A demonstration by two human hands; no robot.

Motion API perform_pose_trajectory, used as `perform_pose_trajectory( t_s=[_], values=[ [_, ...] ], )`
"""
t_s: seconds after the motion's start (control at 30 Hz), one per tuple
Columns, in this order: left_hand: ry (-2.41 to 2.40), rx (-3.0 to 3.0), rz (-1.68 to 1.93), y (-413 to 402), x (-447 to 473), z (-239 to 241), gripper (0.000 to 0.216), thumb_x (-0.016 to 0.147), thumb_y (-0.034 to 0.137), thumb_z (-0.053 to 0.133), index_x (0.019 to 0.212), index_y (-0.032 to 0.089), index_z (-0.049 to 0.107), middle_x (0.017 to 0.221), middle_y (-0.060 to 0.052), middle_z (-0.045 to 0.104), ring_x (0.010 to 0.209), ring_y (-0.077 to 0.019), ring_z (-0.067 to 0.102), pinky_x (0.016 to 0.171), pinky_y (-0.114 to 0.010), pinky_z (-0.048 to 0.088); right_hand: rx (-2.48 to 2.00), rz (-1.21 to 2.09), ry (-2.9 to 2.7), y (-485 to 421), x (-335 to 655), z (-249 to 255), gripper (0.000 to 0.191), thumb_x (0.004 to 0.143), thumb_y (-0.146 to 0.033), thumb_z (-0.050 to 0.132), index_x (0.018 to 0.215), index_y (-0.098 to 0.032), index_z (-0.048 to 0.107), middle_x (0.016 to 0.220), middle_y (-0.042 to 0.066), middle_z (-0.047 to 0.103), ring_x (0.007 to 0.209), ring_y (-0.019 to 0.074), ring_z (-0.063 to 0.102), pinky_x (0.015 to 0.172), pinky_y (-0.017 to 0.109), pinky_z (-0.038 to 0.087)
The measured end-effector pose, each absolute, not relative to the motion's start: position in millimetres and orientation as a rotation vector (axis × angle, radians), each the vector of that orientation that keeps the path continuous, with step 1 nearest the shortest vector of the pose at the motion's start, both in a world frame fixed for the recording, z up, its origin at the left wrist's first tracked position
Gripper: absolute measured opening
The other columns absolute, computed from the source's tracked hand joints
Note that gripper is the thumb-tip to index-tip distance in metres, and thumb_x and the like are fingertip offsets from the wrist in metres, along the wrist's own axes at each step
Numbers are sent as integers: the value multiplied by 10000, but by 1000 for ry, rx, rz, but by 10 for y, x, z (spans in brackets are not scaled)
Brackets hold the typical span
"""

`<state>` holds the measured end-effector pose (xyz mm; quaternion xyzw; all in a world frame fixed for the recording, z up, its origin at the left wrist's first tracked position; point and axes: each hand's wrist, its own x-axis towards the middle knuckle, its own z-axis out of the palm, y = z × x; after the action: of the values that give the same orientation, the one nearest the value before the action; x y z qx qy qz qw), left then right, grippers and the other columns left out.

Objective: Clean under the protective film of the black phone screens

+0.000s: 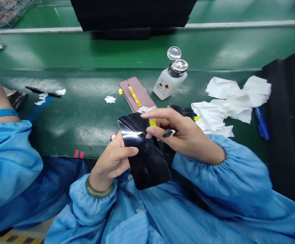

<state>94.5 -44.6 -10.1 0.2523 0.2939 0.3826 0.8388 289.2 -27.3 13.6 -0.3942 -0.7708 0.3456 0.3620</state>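
My left hand point(117, 154) grips a smartphone-shaped panel with a glossy black face point(149, 166) by its left side, thumb lying on the face. The panel is tilted above my lap and reflects light near its top. My right hand point(179, 132) is curled over its upper right edge. A slim tool with a dark, pale-tipped end point(169, 133) sticks out between those fingers; the rest of it is hidden. Next to my right thumb and index finger is a yellow tab point(152, 122). Behind the fingertips lies a pink phone point(139, 88) with an orange flex cable point(134, 95) on it.
A white pump bottle point(169, 83) stands behind with its lid up. White wipes point(228, 98) and a blue marker point(261, 123) lie to the right. At left are a black pen point(43, 91), paper scraps point(110, 99) and a co-worker's blue sleeve point(10, 159). A black box point(134, 15) overhangs the back.
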Motion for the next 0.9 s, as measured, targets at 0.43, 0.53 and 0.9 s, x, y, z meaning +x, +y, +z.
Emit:
perform_pose_trajectory(
  t_s=[0.43,0.53,0.9],
  values=[
    [621,505,714,-414,911,-88,444,675,-42,609,1071,159,604,909,-48,709,862,-228,718,747,-314,599,-789,1016,-2226,-83,2923,186,101,798,-212,672,833,-237,764,699,-18,626,651,107,598,609,234,471],
    [648,489,740,-403,944,-88,468,678,-54,594,1091,164,592,926,-38,713,872,-209,716,749,-282,594,-1137,1343,-1924,-31,2816,134,150,771,-324,701,740,-184,743,599,-22,612,536,94,544,477,217,425],
    [743,469,764,-345,914,-40,579,634,-48,602,1181,135,546,936,-59,725,851,-219,721,712,-260,596,-1377,1548,-1659,-47,2806,140,290,759,-438,696,863,-168,698,789,23,644,686,140,598,558,249,512]
  ],
)
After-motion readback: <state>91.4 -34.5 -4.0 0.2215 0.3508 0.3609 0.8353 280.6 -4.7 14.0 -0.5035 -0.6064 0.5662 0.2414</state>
